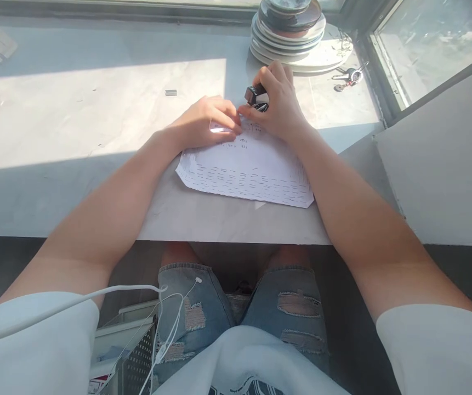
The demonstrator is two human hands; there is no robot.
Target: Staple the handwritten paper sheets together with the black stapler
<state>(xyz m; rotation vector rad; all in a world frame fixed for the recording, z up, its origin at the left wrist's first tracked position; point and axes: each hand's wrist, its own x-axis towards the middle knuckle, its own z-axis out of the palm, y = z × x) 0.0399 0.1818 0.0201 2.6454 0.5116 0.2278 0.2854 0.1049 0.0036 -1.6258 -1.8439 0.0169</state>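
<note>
A white sheet of paper (248, 164) with cut-off corners lies on the windowsill-like counter in front of me. Rows of short dark dashes and some small marks cover it. My right hand (279, 101) grips a black stapler (254, 94) at the far edge of the sheet. The stapler's jaws look apart, and part of its body is hidden by my fingers. From the left, my left hand (213, 122) has its fingers curled on the sheet's upper left edge, close to my right thumb.
Small grey staple strips (170, 92) lie on the counter (96, 115). A stack of plates (287, 41) stands at the back by the window, with keys (353, 77) beside it. A white panel (445, 159) rises on the right. A white cable (75, 300) crosses my left sleeve.
</note>
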